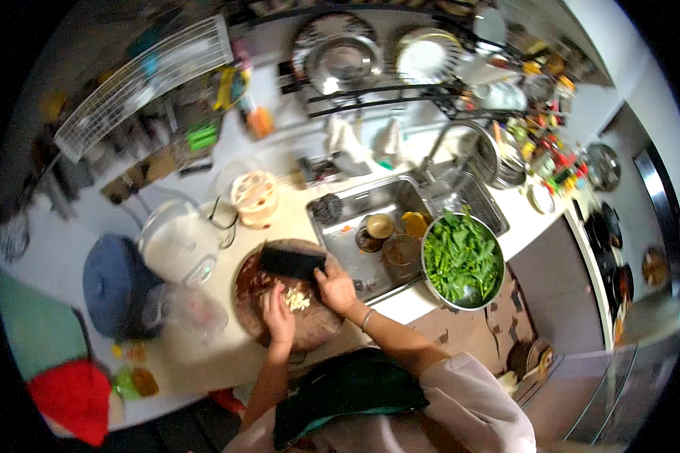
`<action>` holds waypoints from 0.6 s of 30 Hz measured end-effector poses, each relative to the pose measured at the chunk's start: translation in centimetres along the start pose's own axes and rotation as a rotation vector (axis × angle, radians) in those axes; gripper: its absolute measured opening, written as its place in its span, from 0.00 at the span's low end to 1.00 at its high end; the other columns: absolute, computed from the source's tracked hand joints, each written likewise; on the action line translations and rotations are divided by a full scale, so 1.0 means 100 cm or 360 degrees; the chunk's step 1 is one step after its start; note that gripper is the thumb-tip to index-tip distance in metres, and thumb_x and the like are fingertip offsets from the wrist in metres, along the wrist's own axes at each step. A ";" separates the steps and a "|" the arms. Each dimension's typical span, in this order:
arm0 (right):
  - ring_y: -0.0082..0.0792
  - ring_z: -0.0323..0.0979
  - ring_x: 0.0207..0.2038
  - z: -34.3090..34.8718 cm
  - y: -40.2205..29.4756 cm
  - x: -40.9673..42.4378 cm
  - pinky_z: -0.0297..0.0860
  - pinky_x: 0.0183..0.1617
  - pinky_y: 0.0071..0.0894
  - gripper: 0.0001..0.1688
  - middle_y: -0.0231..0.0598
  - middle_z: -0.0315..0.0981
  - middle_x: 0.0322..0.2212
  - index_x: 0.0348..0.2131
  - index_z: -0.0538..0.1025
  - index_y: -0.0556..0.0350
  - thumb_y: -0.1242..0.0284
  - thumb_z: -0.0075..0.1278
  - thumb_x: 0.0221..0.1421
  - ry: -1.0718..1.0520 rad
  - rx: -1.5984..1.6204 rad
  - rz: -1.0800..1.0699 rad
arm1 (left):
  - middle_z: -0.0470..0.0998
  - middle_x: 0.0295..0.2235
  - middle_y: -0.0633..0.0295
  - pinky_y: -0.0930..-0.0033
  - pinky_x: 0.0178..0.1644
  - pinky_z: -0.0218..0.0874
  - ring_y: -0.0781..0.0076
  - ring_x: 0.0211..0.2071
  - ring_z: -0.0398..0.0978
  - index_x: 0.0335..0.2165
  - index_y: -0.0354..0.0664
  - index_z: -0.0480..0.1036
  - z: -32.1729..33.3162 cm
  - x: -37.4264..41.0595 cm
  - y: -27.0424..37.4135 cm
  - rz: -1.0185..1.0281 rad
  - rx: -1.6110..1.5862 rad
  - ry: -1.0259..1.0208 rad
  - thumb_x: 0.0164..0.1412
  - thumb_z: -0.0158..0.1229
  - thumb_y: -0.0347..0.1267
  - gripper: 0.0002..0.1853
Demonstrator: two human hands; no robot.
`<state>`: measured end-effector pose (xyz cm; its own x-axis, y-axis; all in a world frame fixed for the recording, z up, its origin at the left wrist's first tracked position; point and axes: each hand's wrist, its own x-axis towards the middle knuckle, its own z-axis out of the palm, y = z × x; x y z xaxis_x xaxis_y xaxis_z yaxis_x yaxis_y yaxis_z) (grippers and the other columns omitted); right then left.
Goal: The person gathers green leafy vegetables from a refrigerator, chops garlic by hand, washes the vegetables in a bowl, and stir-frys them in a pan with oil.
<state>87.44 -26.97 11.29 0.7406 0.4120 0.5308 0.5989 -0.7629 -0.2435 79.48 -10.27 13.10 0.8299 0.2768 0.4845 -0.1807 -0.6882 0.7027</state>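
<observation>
A round wooden chopping board [311,335] lies on the counter before me. My right hand [337,290] grips the handle end of a dark, broad-bladed cleaver [290,261], held over the far part of the board. Pale chopped pieces, perhaps garlic [298,300], form a small heap at the board's middle. Beside that heap, my left hand [277,317] rests with its fingertips on the board; whether anything lies under the fingers is hidden. Smaller scraps are scattered on the board's dark, wet-looking left side.
Right of the board is a steel sink [345,249] holding small bowls. A pot of leafy greens [463,257] stands at its right front edge. A white rice cooker [178,240], a plastic bag [190,311] and a stacked round container [255,198] stand to the left and behind.
</observation>
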 end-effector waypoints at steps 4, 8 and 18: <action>0.41 0.64 0.44 -0.023 -0.004 -0.017 0.56 0.44 0.39 0.21 0.44 0.67 0.39 0.43 0.75 0.50 0.68 0.54 0.47 -0.0319 0.0115 0.0277 | 0.70 0.40 0.55 0.56 0.48 0.61 0.54 0.42 0.68 0.44 0.39 0.71 0.017 0.026 0.023 0.0070 -0.0059 -0.0038 0.55 0.55 0.23 0.16; 0.42 0.67 0.39 -0.078 0.030 -0.026 0.57 0.43 0.42 0.14 0.40 0.70 0.34 0.37 0.76 0.51 0.67 0.55 0.48 -0.0242 0.0316 0.0491 | 0.68 0.32 0.61 0.56 0.44 0.55 0.58 0.41 0.64 0.32 0.41 0.75 0.047 0.040 0.070 0.0411 0.0247 -0.0069 0.46 0.65 0.29 0.11; 0.23 0.72 0.25 -0.291 0.363 -0.094 0.68 0.29 0.22 0.10 0.38 0.74 0.21 0.29 0.74 0.63 0.71 0.53 0.55 0.0682 0.0833 0.1371 | 0.68 0.24 0.61 0.67 0.27 0.60 0.67 0.23 0.69 0.24 0.39 0.73 0.216 0.023 0.257 0.0514 -0.0645 -0.0501 0.49 0.63 0.28 0.06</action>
<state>93.39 -73.04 21.11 0.8663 -0.4430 0.2309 0.0614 -0.3643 -0.9293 88.15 -41.74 21.01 0.8049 -0.1577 0.5721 -0.5845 -0.3771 0.7184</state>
